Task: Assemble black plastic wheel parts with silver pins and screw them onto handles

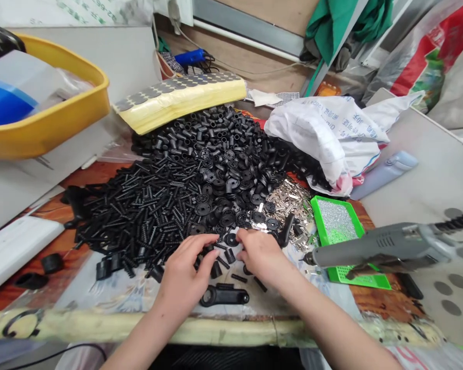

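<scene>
My left hand (189, 264) is low over the near edge of a heap of black plastic parts, thumb and forefinger apart with a gap between them. Small black tubes (216, 270) lie beside its thumb. My right hand (260, 254) has its fingers curled in, the fingertips at the rim of a small black plastic disc (231, 239); its other fingers are partly hidden. Between my wrists, a black crank-shaped arm (224, 296) lies flat on the plastic sheet. Short black ribbed rods (239, 278) are scattered just beyond it.
Ribbed black rods (139, 200) and black elbow pieces (212, 128) fill the heap. Small metal plates (293, 203) lie to the right. A green tray (319, 218) holds tiny silvery pieces. A grey electric screwdriver (378, 246) hangs at right. A yellow basket (96, 110) stands left.
</scene>
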The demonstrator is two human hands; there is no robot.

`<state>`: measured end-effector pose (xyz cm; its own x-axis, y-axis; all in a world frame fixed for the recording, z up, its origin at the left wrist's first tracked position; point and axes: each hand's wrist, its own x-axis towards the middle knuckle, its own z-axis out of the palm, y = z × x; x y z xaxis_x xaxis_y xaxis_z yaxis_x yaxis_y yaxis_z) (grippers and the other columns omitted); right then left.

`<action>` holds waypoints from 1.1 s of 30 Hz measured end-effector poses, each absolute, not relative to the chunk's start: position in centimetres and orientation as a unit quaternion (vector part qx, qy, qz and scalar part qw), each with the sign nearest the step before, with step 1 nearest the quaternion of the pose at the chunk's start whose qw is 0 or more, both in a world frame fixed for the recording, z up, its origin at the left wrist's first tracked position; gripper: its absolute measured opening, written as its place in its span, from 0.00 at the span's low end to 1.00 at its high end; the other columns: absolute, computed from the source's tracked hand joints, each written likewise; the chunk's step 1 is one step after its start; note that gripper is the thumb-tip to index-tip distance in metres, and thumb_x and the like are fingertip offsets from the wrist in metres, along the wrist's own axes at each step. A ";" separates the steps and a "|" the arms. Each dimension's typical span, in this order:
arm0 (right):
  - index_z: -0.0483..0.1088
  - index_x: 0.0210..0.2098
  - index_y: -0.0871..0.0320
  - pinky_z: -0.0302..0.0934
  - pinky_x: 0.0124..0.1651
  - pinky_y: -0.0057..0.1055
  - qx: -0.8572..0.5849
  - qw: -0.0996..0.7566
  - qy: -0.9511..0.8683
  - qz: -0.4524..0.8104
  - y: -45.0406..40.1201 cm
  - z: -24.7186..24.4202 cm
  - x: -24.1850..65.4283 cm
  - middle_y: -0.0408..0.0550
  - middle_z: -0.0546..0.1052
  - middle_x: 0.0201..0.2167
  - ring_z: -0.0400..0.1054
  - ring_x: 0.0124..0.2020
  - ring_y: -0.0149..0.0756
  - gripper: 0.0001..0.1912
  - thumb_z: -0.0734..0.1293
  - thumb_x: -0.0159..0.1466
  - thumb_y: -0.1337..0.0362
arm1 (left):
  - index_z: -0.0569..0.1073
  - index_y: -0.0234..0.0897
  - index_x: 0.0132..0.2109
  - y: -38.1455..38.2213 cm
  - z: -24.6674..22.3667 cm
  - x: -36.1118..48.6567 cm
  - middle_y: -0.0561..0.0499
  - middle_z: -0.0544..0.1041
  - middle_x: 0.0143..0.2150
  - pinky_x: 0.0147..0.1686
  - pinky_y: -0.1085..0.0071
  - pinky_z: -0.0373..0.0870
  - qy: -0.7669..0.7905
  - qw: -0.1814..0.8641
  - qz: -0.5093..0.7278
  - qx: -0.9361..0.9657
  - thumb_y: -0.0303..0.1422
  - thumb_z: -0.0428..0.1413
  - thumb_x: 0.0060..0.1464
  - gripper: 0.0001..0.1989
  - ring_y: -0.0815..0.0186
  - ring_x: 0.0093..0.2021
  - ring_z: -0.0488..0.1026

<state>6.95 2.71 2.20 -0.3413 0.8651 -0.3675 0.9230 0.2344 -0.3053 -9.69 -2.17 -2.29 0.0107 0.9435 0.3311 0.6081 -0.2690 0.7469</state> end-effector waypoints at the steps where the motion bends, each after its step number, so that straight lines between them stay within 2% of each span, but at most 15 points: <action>1: 0.69 0.43 0.61 0.60 0.42 0.34 0.573 0.064 0.781 -0.239 2.6 2.1 6.7 0.57 0.77 0.41 0.72 0.42 0.43 0.13 0.68 0.57 0.71 | 0.74 0.38 0.42 -2.0 -2.4 -9.8 0.47 0.79 0.38 0.40 0.62 0.73 0.567 0.207 0.410 0.684 0.32 0.52 0.57 0.08 0.61 0.37 0.75; 3: 0.70 0.40 0.62 0.61 0.43 0.35 0.576 0.055 0.778 -0.246 2.6 2.0 6.4 0.59 0.76 0.40 0.72 0.41 0.44 0.12 0.67 0.56 0.74 | 0.75 0.38 0.41 -1.9 -2.5 -9.9 0.47 0.79 0.38 0.40 0.62 0.73 0.565 0.216 0.411 0.683 0.32 0.53 0.57 0.08 0.60 0.37 0.75; 6: 0.69 0.35 0.60 0.62 0.40 0.30 0.574 0.021 0.774 -0.268 2.5 1.7 6.6 0.51 0.76 0.35 0.71 0.36 0.37 0.07 0.65 0.57 0.74 | 0.76 0.38 0.40 -2.1 -2.2 -9.7 0.48 0.79 0.36 0.37 0.64 0.73 0.582 0.244 0.423 0.651 0.34 0.53 0.55 0.08 0.61 0.35 0.74; 8: 0.67 0.36 0.59 0.63 0.36 0.26 0.579 -0.066 0.743 -0.330 2.3 1.5 6.6 0.47 0.75 0.33 0.70 0.32 0.31 0.06 0.65 0.58 0.71 | 0.76 0.39 0.42 -2.3 -1.7 -9.3 0.49 0.80 0.35 0.33 0.66 0.72 0.599 0.300 0.420 0.612 0.35 0.56 0.52 0.10 0.63 0.31 0.74; 11: 0.66 0.34 0.59 0.64 0.30 0.23 0.533 -0.225 0.646 -0.498 2.1 1.1 6.5 0.42 0.73 0.28 0.69 0.27 0.28 0.05 0.66 0.58 0.68 | 0.75 0.39 0.40 -2.2 -1.2 -8.5 0.51 0.80 0.32 0.29 0.69 0.71 0.593 0.425 0.408 0.549 0.35 0.59 0.48 0.11 0.64 0.28 0.74; 13: 0.66 0.33 0.59 0.64 0.28 0.25 0.495 -0.254 0.630 -0.543 2.5 0.7 6.4 0.39 0.71 0.24 0.69 0.24 0.29 0.01 0.64 0.59 0.69 | 0.75 0.38 0.35 -1.9 -1.1 -8.4 0.53 0.79 0.28 0.29 0.70 0.70 0.588 0.465 0.415 0.516 0.34 0.58 0.48 0.07 0.64 0.27 0.74; 14: 0.67 0.33 0.59 0.65 0.29 0.26 0.490 -0.247 0.656 -0.518 2.8 0.6 6.4 0.40 0.72 0.25 0.69 0.24 0.29 0.03 0.62 0.61 0.69 | 0.75 0.38 0.33 -1.7 -1.1 -8.4 0.53 0.78 0.27 0.29 0.70 0.70 0.589 0.469 0.425 0.501 0.34 0.58 0.47 0.05 0.65 0.27 0.73; 16: 0.70 0.34 0.58 0.65 0.35 0.29 0.490 -0.202 0.761 -0.374 3.8 0.5 6.4 0.44 0.74 0.30 0.71 0.32 0.33 0.09 0.59 0.63 0.73 | 0.75 0.37 0.33 -1.4 -1.3 -8.7 0.53 0.77 0.26 0.28 0.71 0.68 0.581 0.492 0.443 0.473 0.33 0.59 0.46 0.06 0.65 0.27 0.72; 18: 0.72 0.35 0.58 0.64 0.39 0.30 0.457 -0.106 0.859 -0.204 4.6 0.6 6.4 0.49 0.74 0.36 0.70 0.39 0.37 0.11 0.60 0.62 0.76 | 0.74 0.36 0.33 -1.3 -1.5 -8.9 0.55 0.74 0.23 0.26 0.72 0.67 0.548 0.553 0.446 0.441 0.33 0.60 0.44 0.07 0.67 0.24 0.70; 21: 0.72 0.36 0.59 0.62 0.36 0.31 0.399 0.017 0.913 -0.083 5.2 0.8 6.0 0.52 0.73 0.38 0.68 0.40 0.41 0.09 0.62 0.63 0.75 | 0.73 0.35 0.32 -1.7 -2.0 -8.9 0.57 0.69 0.21 0.24 0.73 0.65 0.493 0.633 0.439 0.404 0.32 0.61 0.41 0.08 0.70 0.21 0.67; 25: 0.70 0.37 0.60 0.61 0.33 0.32 0.383 0.047 0.922 -0.036 5.1 0.4 5.6 0.52 0.74 0.37 0.68 0.39 0.42 0.07 0.62 0.64 0.74 | 0.72 0.34 0.32 -2.2 -2.4 -8.8 0.57 0.69 0.20 0.23 0.74 0.64 0.473 0.662 0.438 0.381 0.31 0.62 0.40 0.09 0.72 0.20 0.65; 33: 0.71 0.35 0.62 0.60 0.34 0.32 0.425 -0.002 0.904 -0.046 5.9 -1.1 6.5 0.54 0.74 0.35 0.69 0.37 0.41 0.06 0.62 0.65 0.69 | 0.73 0.34 0.32 -2.1 -1.9 -9.2 0.57 0.70 0.21 0.23 0.75 0.64 0.476 0.654 0.452 0.376 0.31 0.63 0.40 0.09 0.72 0.21 0.67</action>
<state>6.54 5.88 -1.08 -0.6393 0.7682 -0.0352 0.7678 0.6351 -0.0839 -9.20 -2.15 -1.85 0.1380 0.9493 -0.2826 -0.2323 0.3084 0.9225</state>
